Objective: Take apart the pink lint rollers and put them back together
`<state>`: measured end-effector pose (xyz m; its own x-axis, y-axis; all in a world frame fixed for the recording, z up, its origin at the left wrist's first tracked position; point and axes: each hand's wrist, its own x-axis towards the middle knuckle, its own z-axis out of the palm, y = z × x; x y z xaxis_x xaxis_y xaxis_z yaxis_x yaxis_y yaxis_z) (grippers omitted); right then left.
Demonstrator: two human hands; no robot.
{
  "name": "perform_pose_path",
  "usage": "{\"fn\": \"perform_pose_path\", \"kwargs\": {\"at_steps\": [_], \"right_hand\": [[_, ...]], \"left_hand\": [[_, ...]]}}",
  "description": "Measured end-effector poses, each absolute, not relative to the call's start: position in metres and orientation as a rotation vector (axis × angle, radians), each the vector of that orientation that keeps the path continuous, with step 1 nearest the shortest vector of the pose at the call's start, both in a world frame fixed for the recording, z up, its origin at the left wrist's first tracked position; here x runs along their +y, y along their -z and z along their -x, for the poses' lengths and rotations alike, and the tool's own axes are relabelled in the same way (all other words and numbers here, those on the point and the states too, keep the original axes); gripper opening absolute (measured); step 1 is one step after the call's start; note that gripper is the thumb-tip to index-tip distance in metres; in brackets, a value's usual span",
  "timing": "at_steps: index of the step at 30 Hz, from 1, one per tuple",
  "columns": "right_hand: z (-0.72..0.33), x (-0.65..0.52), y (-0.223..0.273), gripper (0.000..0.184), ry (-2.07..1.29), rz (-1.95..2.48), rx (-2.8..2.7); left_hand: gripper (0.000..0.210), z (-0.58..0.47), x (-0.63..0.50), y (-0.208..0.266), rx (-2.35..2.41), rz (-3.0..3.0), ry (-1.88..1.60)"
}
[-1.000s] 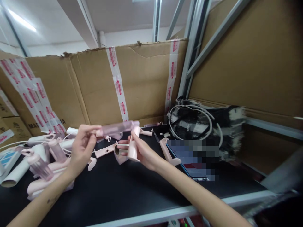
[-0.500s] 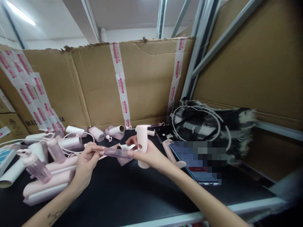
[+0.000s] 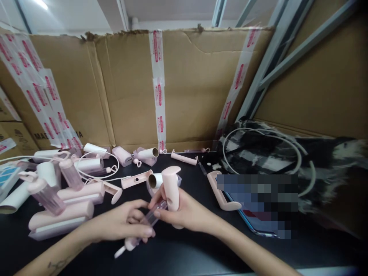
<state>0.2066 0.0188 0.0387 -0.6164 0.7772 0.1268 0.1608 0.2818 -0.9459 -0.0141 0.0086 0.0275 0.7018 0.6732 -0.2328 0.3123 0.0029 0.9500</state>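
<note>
My left hand (image 3: 126,222) is closed around a clear pinkish tube (image 3: 150,217) with a pale pink cap and a small loop at its lower left end. The tube slants up to the right, where the thumb and fingers of my right hand (image 3: 181,214) pinch its other end. Also gripped in my right hand is a pale pink plastic shell (image 3: 170,184), upright, with a flared top and a hole in its side. Just behind lies a white roll (image 3: 157,179) with a brown core, partly hidden by the hand.
At left, capped clear bottles (image 3: 47,195) stand among pink cylinders (image 3: 61,214) and white rolls (image 3: 14,197). Pink brackets (image 3: 137,178) lie behind my hands. To the right are another bracket (image 3: 220,193), a phone (image 3: 250,222) and a white cable loop (image 3: 225,149). Cardboard (image 3: 132,92) walls the back.
The tube has swung from nearly level to slanting, its capped end now low at left. My left hand has moved right and down, and the pink shell came lower. The view shifted.
</note>
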Motion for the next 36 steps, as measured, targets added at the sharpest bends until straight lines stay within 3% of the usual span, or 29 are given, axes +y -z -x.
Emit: {"fn": "perform_pose_path", "kwargs": {"at_steps": [3, 7, 12, 17, 23, 29, 36], "right_hand": [[-0.2, 0.016, -0.028, 0.035, -1.36, 0.829, -1.796], [-0.202, 0.015, -0.027, 0.051, -1.509, 1.024, -1.569], [-0.203, 0.015, -0.026, 0.05, -1.543, 1.083, -1.751], [-0.199, 0.015, -0.021, 0.055, -1.593, 1.068, -1.817], [-0.197, 0.01, -0.02, 0.05, -1.2, 1.081, -2.042], [-0.191, 0.007, -0.014, 0.048, -1.277, 1.06, -2.098], [-0.184, 0.001, -0.022, 0.044, -1.231, 1.119, -2.076]], "left_hand": [[0.026, 0.004, 0.002, -0.018, 1.058, -2.093, -0.459], [0.027, 0.006, 0.003, -0.017, 1.254, -2.602, -0.694], [0.03, 0.009, 0.007, -0.007, 1.216, -2.853, -0.809], [0.031, 0.009, 0.007, 0.0, 1.244, -2.946, -0.762], [0.036, 0.007, 0.003, -0.003, 1.341, -3.013, -0.495], [0.039, 0.001, -0.007, -0.002, 1.332, -2.977, -0.319], [0.028, -0.003, -0.011, 0.002, 1.365, -2.779, -0.425]]}}
